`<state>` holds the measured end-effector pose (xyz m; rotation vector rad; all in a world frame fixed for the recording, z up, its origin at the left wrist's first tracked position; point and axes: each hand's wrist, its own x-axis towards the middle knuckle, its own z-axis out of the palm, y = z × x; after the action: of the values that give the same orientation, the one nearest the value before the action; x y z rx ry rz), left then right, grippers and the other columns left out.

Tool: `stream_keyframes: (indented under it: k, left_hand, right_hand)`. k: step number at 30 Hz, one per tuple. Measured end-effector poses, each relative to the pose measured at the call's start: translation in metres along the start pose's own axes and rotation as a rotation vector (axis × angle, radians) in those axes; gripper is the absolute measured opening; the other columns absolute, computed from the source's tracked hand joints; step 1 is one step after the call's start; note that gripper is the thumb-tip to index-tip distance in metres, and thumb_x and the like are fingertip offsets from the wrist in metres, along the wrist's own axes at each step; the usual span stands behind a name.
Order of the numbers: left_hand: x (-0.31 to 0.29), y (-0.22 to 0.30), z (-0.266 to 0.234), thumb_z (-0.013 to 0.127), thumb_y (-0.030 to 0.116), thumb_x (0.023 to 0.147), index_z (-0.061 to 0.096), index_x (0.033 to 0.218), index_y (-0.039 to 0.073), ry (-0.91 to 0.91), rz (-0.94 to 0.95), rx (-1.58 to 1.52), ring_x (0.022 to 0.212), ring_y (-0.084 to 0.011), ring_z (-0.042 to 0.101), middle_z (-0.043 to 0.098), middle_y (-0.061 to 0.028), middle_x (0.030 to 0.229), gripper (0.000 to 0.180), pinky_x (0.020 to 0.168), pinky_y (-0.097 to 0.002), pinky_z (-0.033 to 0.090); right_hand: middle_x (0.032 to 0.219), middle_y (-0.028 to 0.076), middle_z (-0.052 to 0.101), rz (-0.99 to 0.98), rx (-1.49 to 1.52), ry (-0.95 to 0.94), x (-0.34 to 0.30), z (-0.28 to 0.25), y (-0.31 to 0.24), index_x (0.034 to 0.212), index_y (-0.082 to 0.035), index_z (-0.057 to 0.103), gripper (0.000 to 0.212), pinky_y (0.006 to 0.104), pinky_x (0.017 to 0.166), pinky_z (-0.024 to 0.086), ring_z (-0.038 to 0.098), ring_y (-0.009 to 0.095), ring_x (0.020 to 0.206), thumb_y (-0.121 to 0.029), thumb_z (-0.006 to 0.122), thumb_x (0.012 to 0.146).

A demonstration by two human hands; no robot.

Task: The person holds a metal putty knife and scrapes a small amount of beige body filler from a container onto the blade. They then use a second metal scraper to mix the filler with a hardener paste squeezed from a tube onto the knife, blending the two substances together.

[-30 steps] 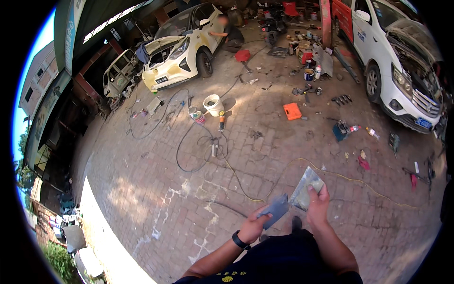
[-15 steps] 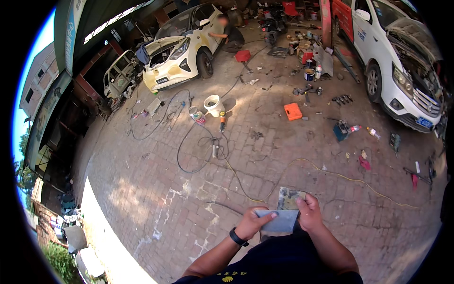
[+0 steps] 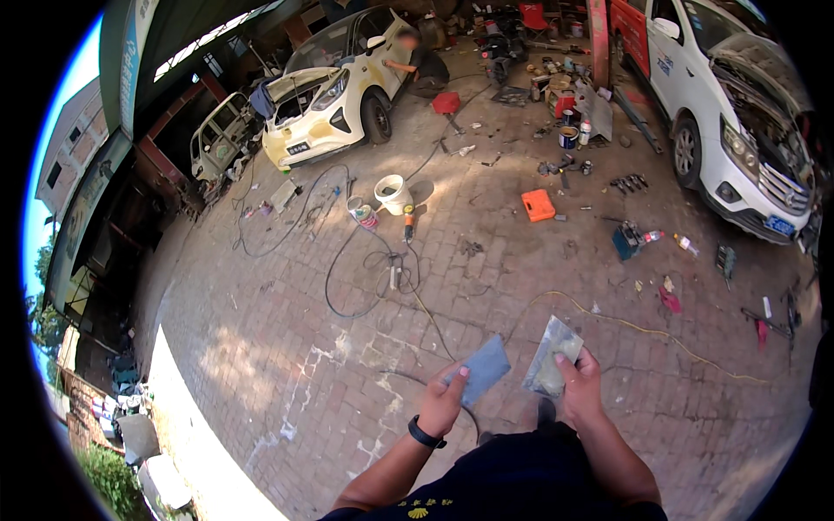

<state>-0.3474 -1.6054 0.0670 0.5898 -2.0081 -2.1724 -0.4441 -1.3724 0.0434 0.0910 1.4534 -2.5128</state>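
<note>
My left hand (image 3: 440,403), with a dark band on its wrist, grips a flat blue-grey putty spreader (image 3: 487,368) by its lower left edge, thumb on top. To its right, my right hand (image 3: 582,387) pinches a squarish greyish putty board (image 3: 546,358) at its right edge. A pale, smeared patch of what looks like filler covers part of the board. Both pieces are held up in front of my body, tilted, with a gap between them. The fingers beneath each piece are hidden.
A yellow cord (image 3: 608,323) and dark hose (image 3: 328,282) run over the brick paving. Ahead stand a white bucket (image 3: 393,196) and an orange case (image 3: 539,205). A patched white car (image 3: 347,95) has a crouching person (image 3: 428,65) beside it; another white vehicle (image 3: 738,130) stands right.
My hands have moved apart. The spreader, which overlapped the board, has swung up to the left and tilted; the board has shifted right and turned, showing more of its smeared face.
</note>
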Motion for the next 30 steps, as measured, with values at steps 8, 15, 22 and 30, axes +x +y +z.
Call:
stream_keyframes:
  k: [8, 15, 22, 30]
  left_hand:
    - [-0.016, -0.007, 0.039, 0.051, 0.016, 0.11, 0.049, 0.149, -0.002, -0.426, 0.157, 0.092, 0.132, -0.0187, 0.052, 0.058, -0.0123, 0.144, 0.043, 0.113, -0.0331, 0.039]
    - [-0.014, -0.013, 0.022, 0.056, 0.02, 0.107, 0.044, 0.151, -0.002, -0.632, -0.168, -0.032, 0.134, -0.0182, 0.048, 0.055, -0.0101, 0.143, 0.051, 0.115, -0.0347, 0.038]
    - [-0.014, -0.021, 0.027, 0.047, 0.055, 0.106, 0.024, 0.163, -0.001, -0.68, -0.145, -0.368, 0.151, -0.026, 0.033, 0.04, -0.0147, 0.161, 0.083, 0.125, -0.0441, 0.025]
    - [-0.004, -0.009, 0.03, 0.07, 0.022, 0.099, 0.039, 0.154, -0.001, -0.554, -0.139, -0.076, 0.142, -0.0227, 0.044, 0.049, -0.014, 0.153, 0.067, 0.118, -0.0404, 0.035]
  right_hand:
    - [0.113, 0.005, 0.071, 0.093, -0.075, -0.017, -0.01, 0.017, 0.013, 0.124, 0.0, 0.063, 0.024, 0.031, 0.093, 0.053, 0.066, 0.012, 0.101, -0.003, 0.066, 0.1]
    - [0.111, 0.005, 0.071, 0.216, -0.23, -0.476, -0.032, 0.019, 0.017, 0.122, 0.001, 0.063, 0.023, 0.0306, 0.089, 0.055, 0.066, 0.012, 0.101, -0.003, 0.065, 0.1]
    - [0.113, 0.008, 0.072, 0.293, 0.094, -0.272, -0.025, 0.017, 0.015, 0.122, 0.0, 0.064, 0.023, 0.0345, 0.095, 0.054, 0.068, 0.016, 0.104, -0.004, 0.061, 0.099]
    - [0.119, 0.011, 0.07, 0.446, 0.247, -0.431, -0.027, 0.014, -0.004, 0.125, 0.0, 0.062, 0.029, 0.037, 0.101, 0.05, 0.066, 0.021, 0.112, -0.005, 0.056, 0.097]
